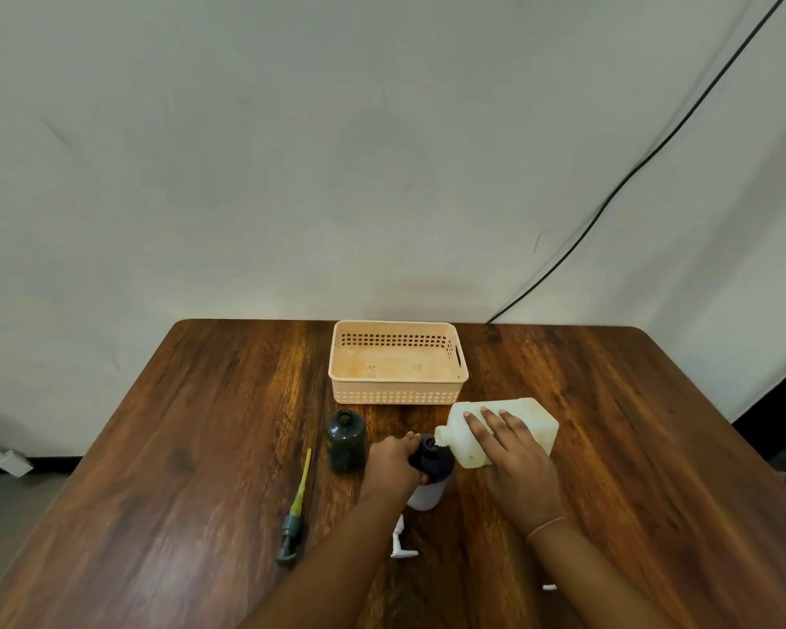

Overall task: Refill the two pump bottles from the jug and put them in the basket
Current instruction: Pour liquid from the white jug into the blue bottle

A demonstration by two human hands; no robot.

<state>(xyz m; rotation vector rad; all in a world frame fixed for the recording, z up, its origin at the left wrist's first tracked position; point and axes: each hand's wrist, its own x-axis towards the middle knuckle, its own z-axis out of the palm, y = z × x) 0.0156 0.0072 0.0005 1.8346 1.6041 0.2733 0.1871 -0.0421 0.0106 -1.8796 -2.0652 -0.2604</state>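
My right hand [511, 451] grips a white jug [532, 422], tipped on its side with the spout [441, 435] over the mouth of a dark-topped bottle with a white base [427, 490]. My left hand [393, 458] holds that bottle by its upper part. A dark green bottle [346, 440] stands open to the left. Two pump heads lie on the table: a grey one with a yellow tube [297, 510] and a white one [401, 540], partly under my left arm. The peach basket [398, 394] sits behind, with nothing in it.
The wooden table [200, 447] ends at a white backdrop. A black cable [654, 152] runs down the backdrop at the right. A small white piece [549, 587] lies by my right forearm.
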